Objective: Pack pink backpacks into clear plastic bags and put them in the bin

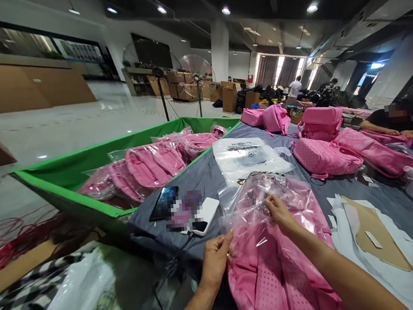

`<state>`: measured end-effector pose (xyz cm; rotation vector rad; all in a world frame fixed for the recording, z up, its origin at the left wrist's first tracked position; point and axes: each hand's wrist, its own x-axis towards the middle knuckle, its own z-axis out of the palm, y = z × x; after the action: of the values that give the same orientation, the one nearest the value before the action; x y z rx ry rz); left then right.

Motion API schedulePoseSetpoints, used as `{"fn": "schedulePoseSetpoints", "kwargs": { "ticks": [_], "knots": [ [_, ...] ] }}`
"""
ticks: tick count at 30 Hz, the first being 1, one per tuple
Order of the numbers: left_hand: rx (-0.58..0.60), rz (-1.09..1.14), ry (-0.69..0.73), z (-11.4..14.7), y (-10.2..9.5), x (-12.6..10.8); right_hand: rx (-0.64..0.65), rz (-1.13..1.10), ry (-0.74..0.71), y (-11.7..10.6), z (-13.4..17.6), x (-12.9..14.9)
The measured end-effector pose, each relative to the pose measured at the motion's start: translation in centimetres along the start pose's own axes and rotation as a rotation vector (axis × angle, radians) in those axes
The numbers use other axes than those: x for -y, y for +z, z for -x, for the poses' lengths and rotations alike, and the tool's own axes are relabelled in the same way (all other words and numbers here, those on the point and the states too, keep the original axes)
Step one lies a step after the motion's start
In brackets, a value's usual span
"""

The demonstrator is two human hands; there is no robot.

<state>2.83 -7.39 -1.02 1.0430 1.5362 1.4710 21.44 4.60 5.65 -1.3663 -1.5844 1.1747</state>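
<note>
A pink backpack (274,269) lies on the grey-covered table before me, its perforated shoulder straps facing up. A clear plastic bag (248,219) covers its upper part, and the lower end sticks out bare. At the bag's left edge, my left hand (215,258) pinches the film between thumb and fingers. Higher up, near the top of the backpack, my right hand (278,211) is closed on the same film. Beyond it lies a stack of flat printed plastic bags (248,156).
To the left, a green-rimmed bin (65,160) holds several bagged pink backpacks (154,162). Phones and a white power bank (206,215) lie near the table's left edge. Unbagged pink backpacks (325,156), white sheets and cardboard (374,232) are to the right, where another person (391,119) works.
</note>
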Motion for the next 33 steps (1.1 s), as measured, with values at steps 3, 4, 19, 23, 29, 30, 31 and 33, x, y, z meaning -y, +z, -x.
{"fn": "schedulePoseSetpoints", "kwargs": {
  "ticks": [3, 4, 19, 23, 29, 30, 31, 33],
  "knots": [
    [-0.343, -0.403, 0.404, 0.8, -1.4, -0.5, -0.101, 0.298, -0.347, 1.8, 0.6, 0.4],
    [-0.441, -0.528, 0.555, 0.9, -1.5, -0.9, -0.097, 0.388, -0.434, 2.4, 1.2, 0.6],
    [-0.199, -0.738, 0.765, -1.1, -1.5, 1.5, -0.082, 1.32, -0.711, -4.6, 7.2, -6.1],
    [-0.223, -0.633, 0.679, -3.6, -1.9, 2.0, -0.234, 1.379, -0.463, -10.3, 8.7, -8.1],
    [-0.113, -0.385, 0.391, -8.0, -0.8, 0.0, -0.499, 1.202, 0.026, -18.2, 10.4, -8.7],
    [-0.083, -0.315, 0.301, -8.9, -0.3, -0.5, -0.536, 1.167, 0.091, -19.1, 10.3, -8.7],
    [-0.052, -0.243, 0.203, -10.0, 0.4, -1.0, -0.556, 1.123, 0.15, -19.8, 10.0, -8.7],
    [0.023, -0.123, 0.016, -12.5, 2.1, -1.8, -0.546, 0.941, 0.257, -20.7, 8.7, -8.6]
  ]
}}
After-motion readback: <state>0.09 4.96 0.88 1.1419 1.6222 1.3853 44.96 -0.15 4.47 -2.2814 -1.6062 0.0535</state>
